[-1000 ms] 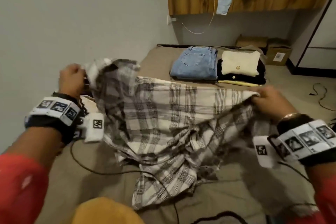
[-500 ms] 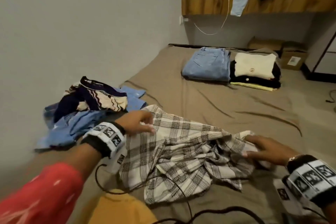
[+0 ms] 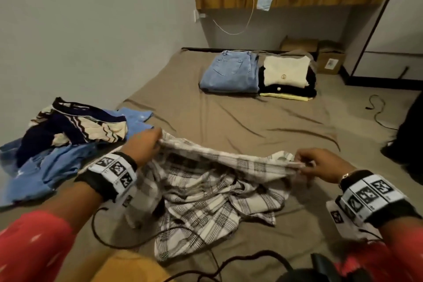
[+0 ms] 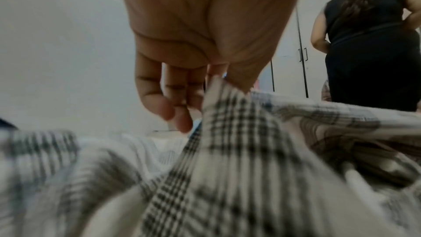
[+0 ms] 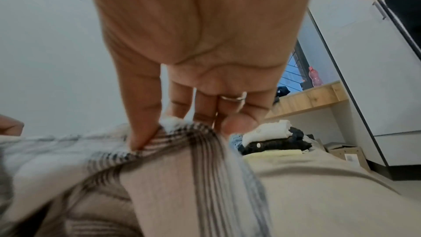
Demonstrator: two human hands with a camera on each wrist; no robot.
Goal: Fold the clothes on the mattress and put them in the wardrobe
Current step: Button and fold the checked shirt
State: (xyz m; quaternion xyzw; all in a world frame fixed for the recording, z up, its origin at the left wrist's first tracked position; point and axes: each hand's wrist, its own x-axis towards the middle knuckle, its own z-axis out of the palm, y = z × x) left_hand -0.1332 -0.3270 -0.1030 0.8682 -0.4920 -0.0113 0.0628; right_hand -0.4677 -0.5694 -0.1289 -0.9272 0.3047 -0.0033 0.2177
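A black-and-white plaid shirt [image 3: 206,197] lies crumpled on the brown mattress [image 3: 240,121], its top edge lifted and stretched between my hands. My left hand [image 3: 146,144] pinches the left end of that edge, and in the left wrist view the plaid shirt [image 4: 227,150] runs up between thumb and fingers. My right hand [image 3: 313,162] pinches the right end; in the right wrist view the thumb presses the plaid shirt [image 5: 182,136] against the fingers. The rest of the shirt sags in folds below.
An unfolded heap of blue and navy striped clothes [image 3: 68,139] lies at the left by the wall. Folded jeans [image 3: 231,71] and a folded stack topped by a cream garment [image 3: 286,73] sit at the far end. Black cables [image 3: 160,236] cross the near mattress. Another person [image 4: 369,42] stands at the right.
A second ago I held the shirt up high, then dropped it on the mattress. Now both hands have taken hold of its top edge again and raised it slightly, stretched taut.
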